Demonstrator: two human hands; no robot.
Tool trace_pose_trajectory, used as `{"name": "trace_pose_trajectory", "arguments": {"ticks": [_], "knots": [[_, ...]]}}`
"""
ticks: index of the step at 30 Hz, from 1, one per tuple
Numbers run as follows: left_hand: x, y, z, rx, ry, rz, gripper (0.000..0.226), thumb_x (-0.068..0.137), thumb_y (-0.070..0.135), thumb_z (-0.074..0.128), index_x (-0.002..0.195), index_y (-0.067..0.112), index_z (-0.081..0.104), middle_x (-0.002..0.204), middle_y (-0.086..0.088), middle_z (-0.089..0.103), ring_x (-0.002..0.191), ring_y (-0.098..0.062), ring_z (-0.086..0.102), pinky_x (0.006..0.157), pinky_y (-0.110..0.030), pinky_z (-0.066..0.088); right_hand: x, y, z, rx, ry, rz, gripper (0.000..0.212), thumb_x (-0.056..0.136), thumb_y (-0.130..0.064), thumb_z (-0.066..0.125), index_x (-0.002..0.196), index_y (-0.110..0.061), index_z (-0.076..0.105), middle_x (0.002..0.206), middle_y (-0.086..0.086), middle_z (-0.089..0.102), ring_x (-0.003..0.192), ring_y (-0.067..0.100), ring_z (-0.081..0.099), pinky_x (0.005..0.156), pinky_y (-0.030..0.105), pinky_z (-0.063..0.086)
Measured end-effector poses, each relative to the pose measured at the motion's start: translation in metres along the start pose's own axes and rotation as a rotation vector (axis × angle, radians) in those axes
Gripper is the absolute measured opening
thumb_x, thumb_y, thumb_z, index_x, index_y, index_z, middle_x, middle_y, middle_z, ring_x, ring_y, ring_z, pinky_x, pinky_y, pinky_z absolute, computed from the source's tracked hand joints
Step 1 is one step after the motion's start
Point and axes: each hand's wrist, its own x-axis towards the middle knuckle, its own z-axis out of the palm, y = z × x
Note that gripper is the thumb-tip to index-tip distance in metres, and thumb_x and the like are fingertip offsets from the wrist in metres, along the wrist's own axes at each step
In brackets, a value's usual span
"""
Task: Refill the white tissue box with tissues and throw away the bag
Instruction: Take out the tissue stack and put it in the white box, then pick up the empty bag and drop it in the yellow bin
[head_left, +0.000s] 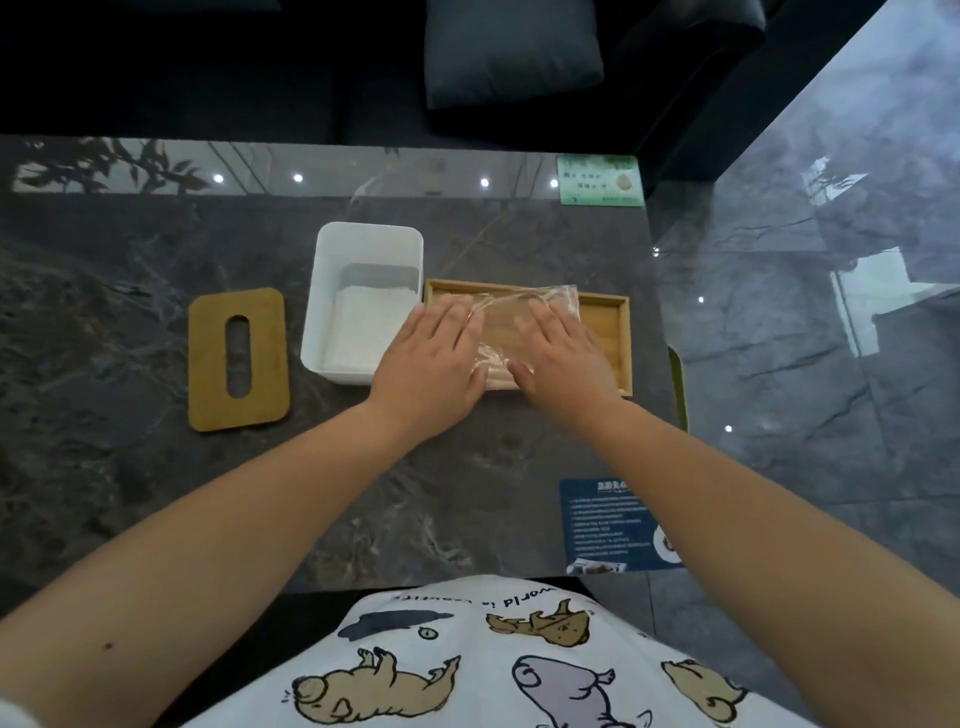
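The white tissue box (332, 270) stands open on the table with a stack of white tissues (363, 325) inside. Its wooden lid (239, 358), with an oval slot, lies flat to the left of it. A clear, flattened plastic bag (506, 317) lies in the wooden tray (605, 322) to the right of the box. My left hand (431, 364) presses flat on the bag's left end, fingers spread. My right hand (563, 353) lies flat on the bag's right part, fingers extended.
The dark marble table (130, 291) ends at the right near the tray. A green card (600, 182) lies at the far right corner and a blue leaflet (608, 525) near the front edge. A dark sofa with a cushion (511, 49) stands behind the table.
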Motion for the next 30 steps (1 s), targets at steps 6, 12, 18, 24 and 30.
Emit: {"name": "trace_pose_trajectory", "arguments": {"ticks": [6, 12, 18, 24, 30], "knots": [[0.027, 0.029, 0.040, 0.003, -0.136, -0.076, 0.063, 0.097, 0.040, 0.036, 0.148, 0.004, 0.028, 0.156, -0.017, 0.029, 0.145, -0.030, 0.021, 0.117, -0.046, 0.018, 0.005, 0.054, 0.015, -0.104, -0.143, -0.066, 0.074, 0.095, -0.049, 0.042, 0.150, -0.008, 0.014, 0.160, 0.015, 0.012, 0.147, 0.031, 0.004, 0.116, 0.049, 0.020], [0.033, 0.028, 0.078, -0.037, -0.349, -0.222, 0.071, 0.098, 0.053, 0.022, 0.153, 0.011, 0.007, 0.163, -0.009, 0.001, 0.148, -0.025, -0.004, 0.119, -0.041, 0.002, 0.011, 0.089, 0.033, -0.069, -0.305, -0.091, 0.071, 0.097, -0.054, 0.031, 0.152, -0.012, 0.012, 0.162, 0.009, 0.004, 0.147, 0.028, 0.002, 0.118, 0.048, 0.013], [0.032, 0.026, 0.081, -0.056, -0.368, -0.231, 0.073, 0.097, 0.057, 0.020, 0.153, 0.014, 0.005, 0.163, -0.006, -0.005, 0.148, -0.021, -0.009, 0.117, -0.039, -0.001, 0.014, 0.085, 0.028, 0.304, -0.083, 0.118, 0.058, 0.095, -0.032, 0.050, 0.145, -0.007, 0.033, 0.157, 0.015, 0.024, 0.142, 0.030, 0.023, 0.115, 0.042, 0.023], [0.031, 0.024, 0.082, -0.054, -0.351, -0.223, 0.073, 0.096, 0.059, 0.019, 0.153, 0.014, 0.006, 0.163, -0.005, -0.004, 0.148, -0.021, -0.008, 0.118, -0.041, 0.002, 0.035, 0.077, 0.006, 0.784, -0.103, 0.541, 0.041, 0.089, -0.022, 0.054, 0.129, -0.012, 0.049, 0.111, 0.000, 0.058, 0.086, 0.018, 0.058, 0.072, 0.031, 0.050], [0.031, 0.020, 0.081, -0.052, -0.349, -0.192, 0.073, 0.097, 0.057, 0.021, 0.153, 0.013, 0.008, 0.163, -0.007, -0.002, 0.148, -0.023, -0.005, 0.118, -0.040, 0.003, 0.043, 0.089, -0.007, 0.946, -0.307, 0.706, 0.019, 0.091, -0.020, 0.060, 0.100, -0.004, 0.066, 0.073, 0.006, 0.058, 0.056, 0.016, 0.051, 0.050, 0.029, 0.042]]}}
